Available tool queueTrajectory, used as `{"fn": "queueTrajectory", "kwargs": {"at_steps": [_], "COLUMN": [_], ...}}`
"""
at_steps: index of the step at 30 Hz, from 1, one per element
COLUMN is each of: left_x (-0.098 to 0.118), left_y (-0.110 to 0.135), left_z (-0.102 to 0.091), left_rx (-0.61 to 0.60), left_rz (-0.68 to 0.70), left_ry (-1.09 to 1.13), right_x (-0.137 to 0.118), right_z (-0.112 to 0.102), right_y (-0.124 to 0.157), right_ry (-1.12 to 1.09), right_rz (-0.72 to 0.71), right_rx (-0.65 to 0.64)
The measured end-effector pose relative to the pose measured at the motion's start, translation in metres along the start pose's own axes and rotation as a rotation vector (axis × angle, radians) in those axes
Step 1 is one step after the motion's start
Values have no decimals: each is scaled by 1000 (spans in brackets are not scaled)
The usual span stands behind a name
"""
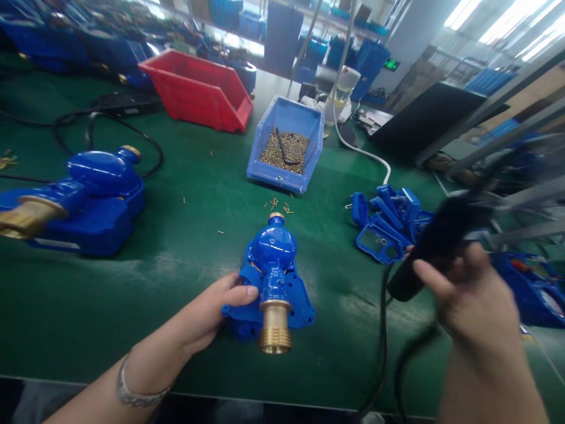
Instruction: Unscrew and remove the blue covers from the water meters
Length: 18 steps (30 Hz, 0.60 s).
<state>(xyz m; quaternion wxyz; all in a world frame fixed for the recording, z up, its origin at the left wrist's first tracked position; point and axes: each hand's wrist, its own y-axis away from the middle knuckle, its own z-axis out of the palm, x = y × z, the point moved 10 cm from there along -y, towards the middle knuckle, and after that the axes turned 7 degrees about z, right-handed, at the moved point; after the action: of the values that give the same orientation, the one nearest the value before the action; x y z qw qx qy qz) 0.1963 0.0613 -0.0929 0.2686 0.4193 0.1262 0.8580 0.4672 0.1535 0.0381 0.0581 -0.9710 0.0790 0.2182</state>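
My left hand (227,300) grips the left side of a blue water meter (276,253), thumb on top of its flat blue housing. The meter's brass threaded end (275,335) points toward me. Off to the right, my right hand (472,294) is wrapped round a black corded electric screwdriver (424,256), which is smeared by motion and held above the table. Its tip is too blurred to make out. Just beyond the meter, several small brass screws (274,202) lie loose on the green table.
A blue bin (282,171) of small screws, with a bent black rod in it, stands behind the meter. A red bin (194,94) is farther left. Another blue meter (97,200) lies at left. Blue plastic covers (388,221) are piled at right. A black cable (384,341) hangs over the front edge.
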Motion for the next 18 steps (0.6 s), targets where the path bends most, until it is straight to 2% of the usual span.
{"fn": "queueTrajectory", "kwargs": {"at_steps": [3, 5, 6, 10, 13, 18], "left_x": [-12, -18, -20, -20, -19, -19], "left_y": [-1, -1, -1, -1, -1, -2], "left_z": [9, 12, 13, 18, 16, 16], "left_rx": [32, 53, 55, 21, 25, 11], "left_rz": [-35, -54, -58, -56, -66, -54], "left_ry": [-9, -18, -25, -39, -48, -57], "right_x": [-29, -42, -51, -91, -102, -102], "right_z": [-57, -68, -65, -32, -11, -12], "right_y": [4, 9, 11, 15, 14, 9], "right_ry": [-774, -1257, -1382, -1341, -1320, -1346], "right_rz": [-97, -112, -112, -102, -93, -125], "right_rx": [214, 273, 261, 89, -22, -25]}}
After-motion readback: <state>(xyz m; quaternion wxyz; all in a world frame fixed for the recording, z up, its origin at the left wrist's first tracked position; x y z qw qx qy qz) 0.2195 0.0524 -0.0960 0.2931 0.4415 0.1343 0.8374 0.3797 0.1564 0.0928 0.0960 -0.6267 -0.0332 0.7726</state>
